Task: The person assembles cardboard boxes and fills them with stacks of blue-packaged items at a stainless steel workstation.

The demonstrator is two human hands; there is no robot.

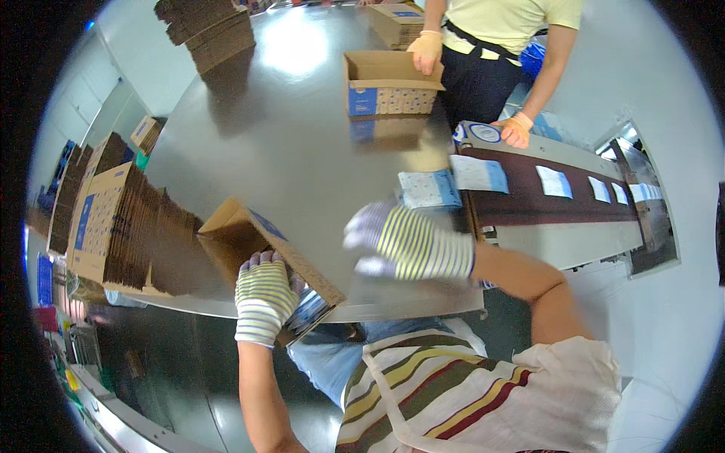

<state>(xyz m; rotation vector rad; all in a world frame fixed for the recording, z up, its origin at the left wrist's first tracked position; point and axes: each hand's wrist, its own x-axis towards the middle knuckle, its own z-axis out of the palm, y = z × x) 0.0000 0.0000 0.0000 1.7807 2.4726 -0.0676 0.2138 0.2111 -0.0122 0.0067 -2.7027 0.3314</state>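
At the desk's (325,162) near edge, my left hand (266,293) is in the tilted box (239,235), its grip hidden; best to brace it. My right hand (411,240), blurred, looks empty, thumb apart; packets (430,189) by the belt (521,205) deserve flat, square handling.

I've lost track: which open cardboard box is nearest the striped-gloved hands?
The brown cardboard box at the near edge of the grey metal table, with the striped-gloved left hand at its opening; the other open box stands farther off, beside a co-worker.

The table (302,162) looks glossy metal, the near box (300,266) matt cardboard.
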